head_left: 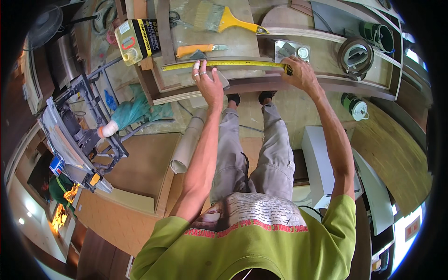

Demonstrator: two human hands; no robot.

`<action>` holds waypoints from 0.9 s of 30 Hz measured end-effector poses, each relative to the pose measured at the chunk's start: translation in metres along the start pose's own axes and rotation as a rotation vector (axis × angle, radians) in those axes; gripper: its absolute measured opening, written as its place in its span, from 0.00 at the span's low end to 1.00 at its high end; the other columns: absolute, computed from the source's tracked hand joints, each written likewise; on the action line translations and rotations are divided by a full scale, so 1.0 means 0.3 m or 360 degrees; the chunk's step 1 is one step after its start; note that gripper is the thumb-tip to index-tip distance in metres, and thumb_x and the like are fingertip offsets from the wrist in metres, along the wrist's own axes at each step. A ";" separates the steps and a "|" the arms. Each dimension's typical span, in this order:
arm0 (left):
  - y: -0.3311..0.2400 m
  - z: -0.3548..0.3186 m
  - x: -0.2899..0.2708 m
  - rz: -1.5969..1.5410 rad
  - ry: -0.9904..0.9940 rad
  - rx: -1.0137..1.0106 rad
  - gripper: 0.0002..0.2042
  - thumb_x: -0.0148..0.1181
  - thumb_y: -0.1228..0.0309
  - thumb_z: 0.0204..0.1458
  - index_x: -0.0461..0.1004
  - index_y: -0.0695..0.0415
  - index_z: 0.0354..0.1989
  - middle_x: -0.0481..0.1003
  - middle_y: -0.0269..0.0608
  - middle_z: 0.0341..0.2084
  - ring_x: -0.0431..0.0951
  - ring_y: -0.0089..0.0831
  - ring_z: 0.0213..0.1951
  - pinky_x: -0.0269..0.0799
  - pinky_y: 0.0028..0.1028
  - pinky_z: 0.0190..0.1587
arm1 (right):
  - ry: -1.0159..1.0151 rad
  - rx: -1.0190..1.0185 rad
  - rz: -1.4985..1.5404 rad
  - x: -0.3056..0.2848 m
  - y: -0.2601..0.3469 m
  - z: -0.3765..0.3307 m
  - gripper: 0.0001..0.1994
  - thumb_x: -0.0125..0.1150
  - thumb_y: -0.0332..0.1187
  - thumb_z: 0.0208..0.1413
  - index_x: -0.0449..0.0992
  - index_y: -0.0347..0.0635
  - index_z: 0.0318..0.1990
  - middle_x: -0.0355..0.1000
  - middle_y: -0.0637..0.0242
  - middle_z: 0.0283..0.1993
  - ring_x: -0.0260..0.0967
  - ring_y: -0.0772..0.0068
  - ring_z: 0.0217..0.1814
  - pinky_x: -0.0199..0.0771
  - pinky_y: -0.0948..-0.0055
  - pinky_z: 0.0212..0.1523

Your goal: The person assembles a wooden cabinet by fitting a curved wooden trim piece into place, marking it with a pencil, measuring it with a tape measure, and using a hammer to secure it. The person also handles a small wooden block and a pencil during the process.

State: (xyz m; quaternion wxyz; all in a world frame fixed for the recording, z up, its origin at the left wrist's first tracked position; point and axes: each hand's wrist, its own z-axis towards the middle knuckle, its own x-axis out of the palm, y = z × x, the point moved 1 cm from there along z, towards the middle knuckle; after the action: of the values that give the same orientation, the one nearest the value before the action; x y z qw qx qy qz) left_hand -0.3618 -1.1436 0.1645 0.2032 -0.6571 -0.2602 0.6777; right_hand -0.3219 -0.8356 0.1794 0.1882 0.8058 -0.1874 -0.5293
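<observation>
From where I stand, the biggest thing is the long wooden frame [336, 86] in front of the person, with a yellow tape measure [242, 62] drawn out along its near side. Left of the tape measure, and closer to the person, a machine [72, 123] sits on a metal stand. A white box [317, 163] stands on the person's side of the tape measure, off to the right, and a pale rolled sheet [189, 144] lies on that same side, toward the left. A yellow and black can [135, 44] is just past the tape measure's free end, and a paintbrush [228, 19] lies well beyond the strip. To the right of the tape measure's case rests a brown roll [343, 55].

The right hand [301, 73] has its fingers curled around that case, gripping it. The left hand [207, 84] is near the other end, fingers slightly apart, their tips at the yellow strip, with the free end sticking out to their left; I can't tell whether they pinch it or merely rest there.

Just beyond the tape measure, by the right hand, is a metal tin [291, 50]. Smallest is an orange-handled knife [189, 50], just beyond the strip by the left fingertips.
</observation>
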 end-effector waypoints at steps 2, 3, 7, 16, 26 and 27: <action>-0.011 -0.002 0.004 -0.0020 0.0005 -0.0028 0.20 0.60 0.73 0.55 0.70 0.62 0.57 0.65 0.52 0.60 0.63 0.49 0.62 0.59 0.42 0.63 | 0.0086 0.0071 0.0031 -0.029 0.009 0.001 0.18 0.63 0.38 0.47 0.76 0.45 0.47 0.74 0.53 0.46 0.72 0.48 0.51 0.72 0.55 0.53; -0.011 0.001 0.003 -0.0026 -0.0003 -0.0013 0.20 0.60 0.74 0.55 0.70 0.62 0.57 0.65 0.52 0.59 0.63 0.50 0.62 0.59 0.42 0.63 | 0.0127 0.0095 0.0055 -0.034 0.017 0.004 0.19 0.63 0.38 0.47 0.76 0.45 0.48 0.74 0.53 0.48 0.72 0.48 0.52 0.72 0.55 0.53; -0.020 0.006 0.017 -0.0064 0.0008 -0.0001 0.20 0.60 0.74 0.56 0.70 0.62 0.57 0.64 0.53 0.59 0.63 0.50 0.62 0.59 0.42 0.63 | 0.0009 0.0093 0.0027 -0.028 0.011 -0.003 0.19 0.63 0.38 0.47 0.76 0.45 0.48 0.74 0.54 0.47 0.72 0.48 0.51 0.72 0.55 0.53; -0.035 0.016 0.015 -0.0006 0.0018 0.0009 0.19 0.60 0.74 0.56 0.70 0.62 0.56 0.64 0.53 0.60 0.63 0.50 0.61 0.60 0.43 0.62 | 0.0089 0.0099 0.0030 -0.017 -0.007 0.010 0.21 0.65 0.38 0.46 0.76 0.47 0.50 0.74 0.55 0.49 0.72 0.50 0.53 0.72 0.55 0.54; -0.094 0.049 0.040 0.0220 0.0198 0.0593 0.17 0.63 0.72 0.52 0.74 0.53 0.51 0.69 0.42 0.54 0.64 0.45 0.63 0.53 0.53 0.66 | 0.0060 0.0058 0.0019 -0.032 -0.003 0.009 0.18 0.64 0.38 0.46 0.76 0.47 0.46 0.73 0.56 0.45 0.72 0.48 0.49 0.72 0.53 0.51; -0.094 0.053 0.050 0.0251 0.0254 0.0669 0.17 0.64 0.72 0.51 0.74 0.52 0.50 0.70 0.40 0.53 0.64 0.43 0.63 0.52 0.55 0.67 | 0.0073 0.0066 0.0017 -0.032 -0.006 0.009 0.18 0.64 0.38 0.46 0.76 0.47 0.46 0.73 0.56 0.45 0.72 0.49 0.50 0.71 0.54 0.51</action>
State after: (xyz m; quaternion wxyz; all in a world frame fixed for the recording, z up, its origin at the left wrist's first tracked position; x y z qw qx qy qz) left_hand -0.3802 -1.1135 0.1703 0.3019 -0.6700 -0.0443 0.6767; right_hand -0.3278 -0.8297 0.1851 0.1786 0.8204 -0.1981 -0.5057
